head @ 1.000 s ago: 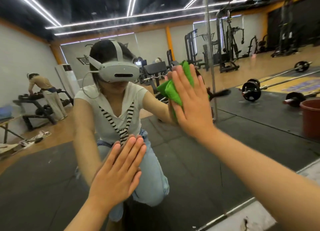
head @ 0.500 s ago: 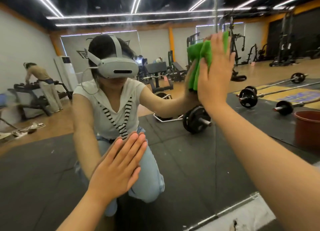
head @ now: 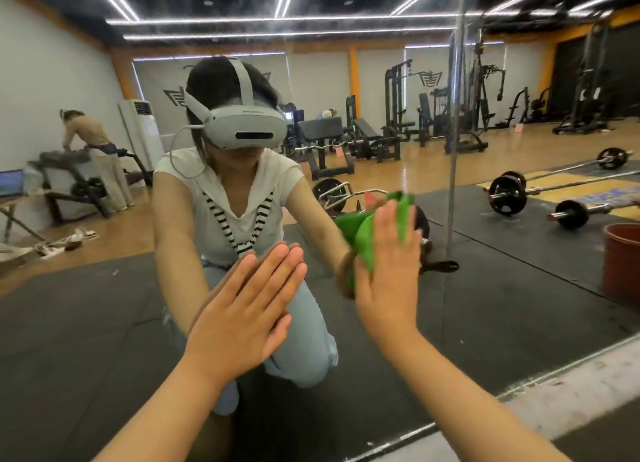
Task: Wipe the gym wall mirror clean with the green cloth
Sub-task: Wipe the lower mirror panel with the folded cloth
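The gym wall mirror (head: pixel 104 340) fills nearly the whole view and reflects me kneeling in front of it. My right hand (head: pixel 388 281) lies flat with straight fingers and presses the green cloth (head: pixel 363 233) against the glass right of centre. The cloth bunches out above and left of the palm. My left hand (head: pixel 242 312) rests flat on the mirror below and left of it, fingers straight and together, holding nothing.
The mirror's lower edge (head: pixel 519 389) runs along a pale sill at the bottom right. A vertical seam (head: pixel 452 184) between mirror panels stands just right of the cloth. Reflected are a red-brown bucket (head: pixel 620 261), barbells, machines and another person at the far left.
My right hand has swept the cloth from high near the panel seam down and left to mid-height. The left hand has stayed planted on the glass.
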Demonstrator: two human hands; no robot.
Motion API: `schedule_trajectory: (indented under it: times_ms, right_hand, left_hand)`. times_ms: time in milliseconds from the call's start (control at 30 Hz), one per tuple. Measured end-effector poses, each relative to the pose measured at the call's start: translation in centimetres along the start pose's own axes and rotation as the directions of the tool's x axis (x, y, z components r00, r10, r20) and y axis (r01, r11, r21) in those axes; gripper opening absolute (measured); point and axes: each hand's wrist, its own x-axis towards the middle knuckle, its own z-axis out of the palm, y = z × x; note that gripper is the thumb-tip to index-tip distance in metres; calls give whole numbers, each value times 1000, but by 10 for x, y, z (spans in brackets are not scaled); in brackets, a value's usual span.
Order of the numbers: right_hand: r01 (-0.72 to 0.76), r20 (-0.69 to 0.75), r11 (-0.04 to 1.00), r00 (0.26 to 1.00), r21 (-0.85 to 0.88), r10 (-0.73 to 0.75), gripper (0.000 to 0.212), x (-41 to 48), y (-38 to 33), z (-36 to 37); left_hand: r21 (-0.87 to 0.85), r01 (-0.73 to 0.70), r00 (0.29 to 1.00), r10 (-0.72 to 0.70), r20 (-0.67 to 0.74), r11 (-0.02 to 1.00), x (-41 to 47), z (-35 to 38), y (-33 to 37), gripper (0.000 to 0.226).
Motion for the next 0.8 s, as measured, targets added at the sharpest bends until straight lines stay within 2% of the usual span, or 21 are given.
schedule_trajectory:
  times_ms: [67,100,133,167,200,233,267,300,333,367,433,467,500,533,567,600,667,700,733,800]
  right_hand:
    - [244,92,969,966,-34,-240,69,-11,11,1]
    - [305,113,950,948,-64,-297,69,-10,23,-3]
    - [300,112,949,951,-96,-289,69,-10,35,-6]
    - [214,79,971,975,-103,-206,67,-11,46,-8]
    - [57,16,996,998,-74,-56,66,-15,52,-9]
    - [-138,-59,990,989,-14,137,66,-21,45,-7]
    - [-318,-117,947,940,52,322,67,-30,29,2]
    - [-431,-140,897,887,99,441,69,-41,7,13]
    - [-460,-143,882,871,107,471,71,-55,-16,25]
    - [-408,-122,909,901,85,416,74,-69,-35,35]
    - [-174,-14,985,985,12,174,77,-92,-44,43]
    - [-55,29,998,998,-9,55,77,-94,-29,40]
    - [3,39,1000,999,-28,-2,75,-97,-12,36]
    - [-12,31,999,999,-38,13,72,-100,4,33]
    - [-112,-3,993,994,-20,112,68,-102,18,30]
    - [-273,-61,961,960,33,275,65,-103,27,28]
    - [-557,-166,811,795,181,583,62,-103,21,35]
    - [-632,-190,736,713,245,675,61,-103,8,40]
    - [-663,-196,694,669,279,717,61,-105,-6,46]
    - [-646,-164,697,686,311,709,62,-114,-26,55]
  left_hand:
    - [-6,-5,1000,5,-7,1000,0,0,0,70]
    - [-6,-7,1000,7,-7,1000,0,0,0,70]
    - [-5,-7,1000,7,-5,1000,0,1,0,69]
    - [-3,-6,1000,6,-4,1000,0,1,0,69]
    - [3,-5,1000,5,-1,1000,0,2,-1,69]
    - [13,-4,1000,4,1,1000,0,2,-1,69]
    - [25,-5,1000,5,2,1000,0,2,-1,69]
    - [30,-5,1000,5,0,1000,0,2,-1,68]
    - [24,-4,1000,4,-5,1000,0,1,0,68]
    - [14,-1,1000,2,-9,1000,-1,0,0,68]
    - [0,-1,1000,1,-13,1000,0,-1,0,68]
    - [-6,-3,1000,3,-13,1000,1,-2,0,68]
    - [-14,-8,1000,7,-16,1000,1,-2,0,68]
    - [-17,-12,1000,12,-20,1000,1,-1,0,67]
    - [-14,-13,1000,12,-21,1000,1,-1,0,67]
    - [-8,-11,1000,11,-23,1000,1,0,-1,67]
    - [4,-7,1000,7,-26,1000,1,1,-1,66]
    - [8,-5,1000,6,-25,1000,0,1,-1,66]
    - [9,-5,1000,5,-24,1000,0,1,-1,66]
    - [9,-7,1000,7,-20,1000,0,2,0,66]
